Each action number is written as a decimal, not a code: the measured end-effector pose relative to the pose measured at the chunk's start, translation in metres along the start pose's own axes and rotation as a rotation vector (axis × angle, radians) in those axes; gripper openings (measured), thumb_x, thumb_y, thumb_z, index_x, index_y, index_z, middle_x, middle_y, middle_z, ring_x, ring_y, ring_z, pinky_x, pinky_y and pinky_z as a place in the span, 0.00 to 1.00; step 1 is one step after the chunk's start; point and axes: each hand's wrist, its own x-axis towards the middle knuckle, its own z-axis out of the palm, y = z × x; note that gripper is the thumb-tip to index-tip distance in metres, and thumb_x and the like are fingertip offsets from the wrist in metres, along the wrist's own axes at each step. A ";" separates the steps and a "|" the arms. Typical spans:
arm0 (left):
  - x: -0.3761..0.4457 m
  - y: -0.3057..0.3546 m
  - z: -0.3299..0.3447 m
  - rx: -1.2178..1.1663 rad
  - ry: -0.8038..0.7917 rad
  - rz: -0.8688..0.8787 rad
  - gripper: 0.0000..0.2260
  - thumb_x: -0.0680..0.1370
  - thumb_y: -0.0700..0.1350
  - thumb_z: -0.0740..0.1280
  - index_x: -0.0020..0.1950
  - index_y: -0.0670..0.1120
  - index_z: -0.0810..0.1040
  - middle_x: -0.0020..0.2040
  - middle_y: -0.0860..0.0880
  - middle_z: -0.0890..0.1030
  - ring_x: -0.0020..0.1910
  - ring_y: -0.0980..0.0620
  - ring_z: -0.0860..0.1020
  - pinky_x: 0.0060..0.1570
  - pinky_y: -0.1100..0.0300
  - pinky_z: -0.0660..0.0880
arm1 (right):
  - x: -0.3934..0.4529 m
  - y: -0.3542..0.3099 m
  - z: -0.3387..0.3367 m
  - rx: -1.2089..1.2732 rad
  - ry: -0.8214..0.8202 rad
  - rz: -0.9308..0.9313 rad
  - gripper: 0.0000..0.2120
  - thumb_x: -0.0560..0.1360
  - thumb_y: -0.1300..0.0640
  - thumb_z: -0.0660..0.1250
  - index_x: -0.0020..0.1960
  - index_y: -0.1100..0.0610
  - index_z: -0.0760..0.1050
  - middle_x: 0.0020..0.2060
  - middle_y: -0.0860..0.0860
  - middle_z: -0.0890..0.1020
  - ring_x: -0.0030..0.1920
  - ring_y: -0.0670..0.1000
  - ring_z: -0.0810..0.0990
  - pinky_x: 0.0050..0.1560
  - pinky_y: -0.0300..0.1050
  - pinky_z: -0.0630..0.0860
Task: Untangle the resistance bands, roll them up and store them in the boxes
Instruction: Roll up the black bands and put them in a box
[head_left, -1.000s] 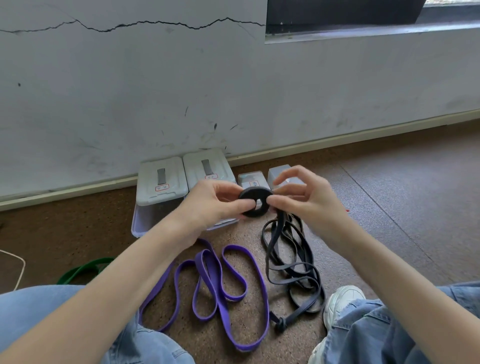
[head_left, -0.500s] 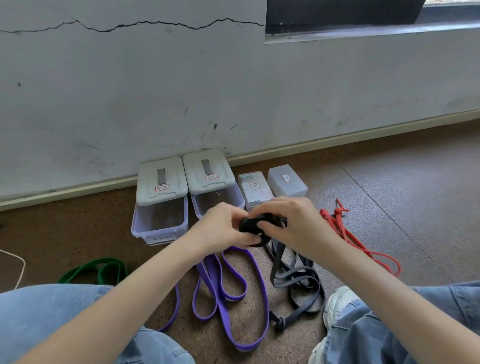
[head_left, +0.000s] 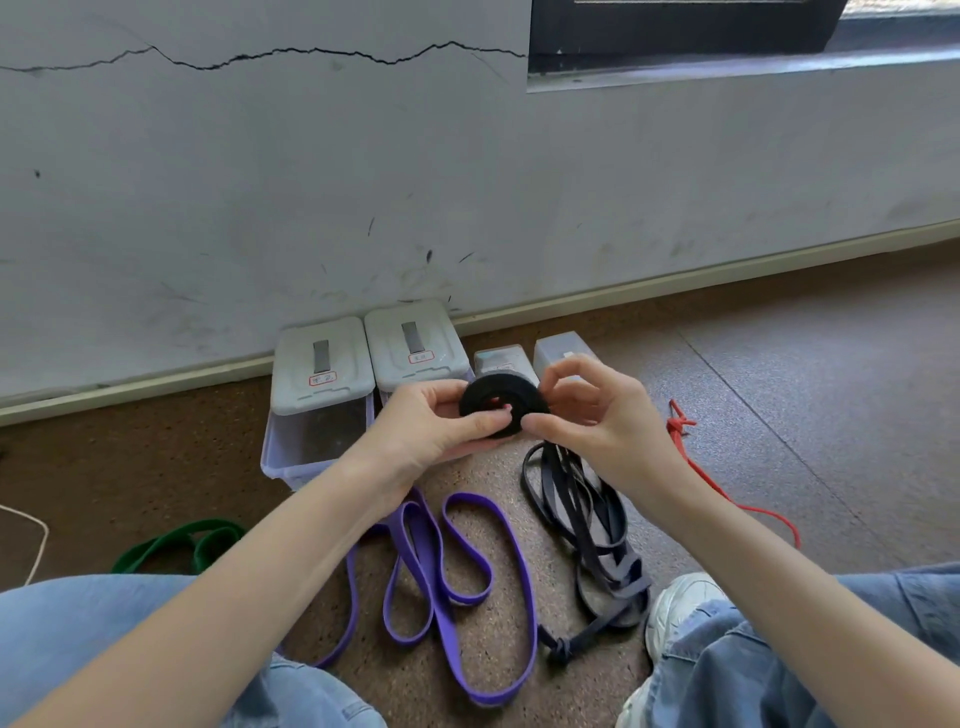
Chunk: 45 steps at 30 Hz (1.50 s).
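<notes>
- The left hand (head_left: 426, 423) and the right hand (head_left: 597, 415) hold a rolled black band (head_left: 501, 402) between them, just above centre frame; half a second ago the hands were lower and closed over the roll, and now they are raised, with the coil's flat face and centre hole turned to the camera.
- The left thumb and fingers pinch the roll's lower left edge; the right thumb and forefinger pinch its lower right edge, the other right fingers lifted and curled loosely above it.
- The loose tail of the black band (head_left: 587, 525) hangs from the roll and lies in a tangle on the brown floor (head_left: 779, 389), lower centre right, ending in a knot near a white shoe (head_left: 675, 608).
- A purple band (head_left: 457, 571) lies looped at lower centre, unmoved.
- A green band (head_left: 182, 543) sits at lower left beside the jeans-clad knee.
- A red band (head_left: 727, 488) trails to the right of the right wrist, now less covered than a second ago.
- Two large lidded boxes (head_left: 322, 364) and two small boxes (head_left: 558, 353) stand against the wall (head_left: 467, 182), behind the hands; the small ones are partly hidden again.
</notes>
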 end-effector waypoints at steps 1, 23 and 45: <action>0.000 0.001 -0.002 0.154 -0.020 0.003 0.12 0.66 0.40 0.75 0.48 0.49 0.82 0.44 0.51 0.85 0.45 0.56 0.83 0.39 0.68 0.78 | 0.000 -0.001 -0.001 -0.046 -0.012 -0.018 0.12 0.70 0.65 0.72 0.45 0.50 0.75 0.38 0.47 0.83 0.41 0.44 0.83 0.44 0.37 0.78; 0.000 0.004 -0.003 -0.067 0.049 -0.003 0.13 0.63 0.43 0.74 0.47 0.48 0.83 0.46 0.50 0.85 0.48 0.54 0.83 0.44 0.62 0.79 | 0.000 0.001 0.002 0.125 0.017 0.014 0.10 0.72 0.65 0.70 0.45 0.52 0.74 0.39 0.53 0.85 0.39 0.47 0.84 0.43 0.39 0.77; -0.003 0.010 -0.008 0.442 -0.299 -0.093 0.07 0.69 0.40 0.75 0.46 0.46 0.84 0.42 0.49 0.86 0.44 0.53 0.84 0.40 0.66 0.79 | 0.012 -0.006 -0.022 -0.258 -0.020 -0.182 0.12 0.75 0.63 0.65 0.47 0.46 0.78 0.38 0.47 0.83 0.41 0.48 0.82 0.42 0.41 0.76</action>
